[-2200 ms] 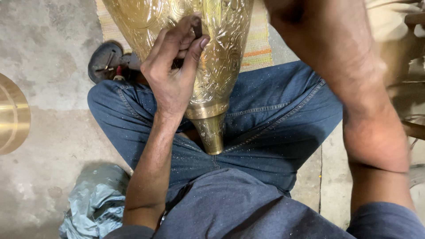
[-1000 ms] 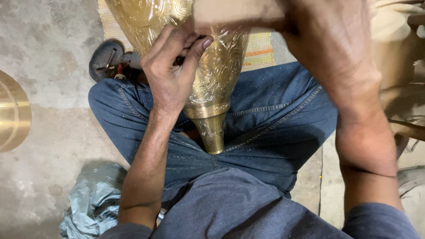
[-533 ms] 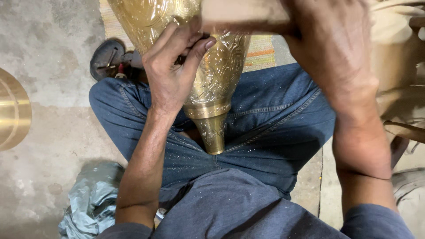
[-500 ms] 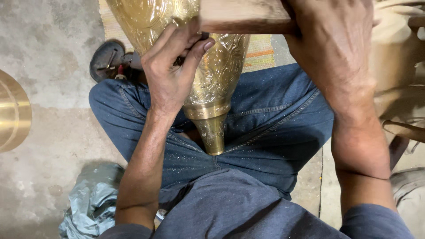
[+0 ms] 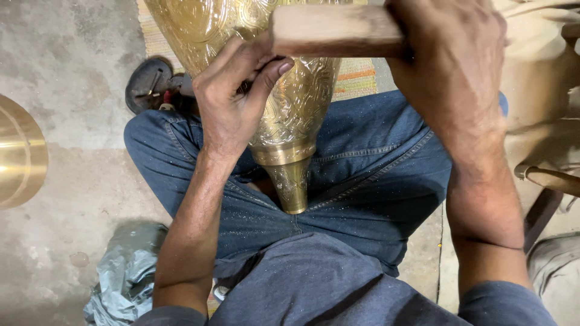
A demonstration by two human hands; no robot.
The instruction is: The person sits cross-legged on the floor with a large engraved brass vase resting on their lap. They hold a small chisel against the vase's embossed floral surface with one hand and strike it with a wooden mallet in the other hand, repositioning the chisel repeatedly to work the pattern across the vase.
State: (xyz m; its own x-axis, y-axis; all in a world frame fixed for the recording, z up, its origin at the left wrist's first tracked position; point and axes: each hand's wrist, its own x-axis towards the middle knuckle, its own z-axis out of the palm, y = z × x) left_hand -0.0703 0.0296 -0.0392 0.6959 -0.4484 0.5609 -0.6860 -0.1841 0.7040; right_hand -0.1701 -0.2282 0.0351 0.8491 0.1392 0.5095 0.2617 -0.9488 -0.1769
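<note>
A tall engraved brass vessel (image 5: 290, 115) lies across my lap, its narrow neck pointing toward me between my crossed legs in blue jeans. My left hand (image 5: 232, 102) rests on the vessel's engraved side with fingers pinched around a thin dark tool that is mostly hidden. My right hand (image 5: 450, 66) grips a wooden mallet (image 5: 335, 30), whose pale wooden head hangs just above my left fingers and the brass surface.
A round brass piece (image 5: 21, 151) lies on the concrete floor at the left edge. A dark sandal (image 5: 148, 81) sits beyond my left knee. Crumpled grey plastic (image 5: 124, 278) lies by my left hip. A striped mat (image 5: 356, 78) and a wooden piece (image 5: 550, 181) are at the right.
My right hand has brought the wooden mallet down and leftward, from out of view to just above my left fingers. The left hand and vessel stay in place.
</note>
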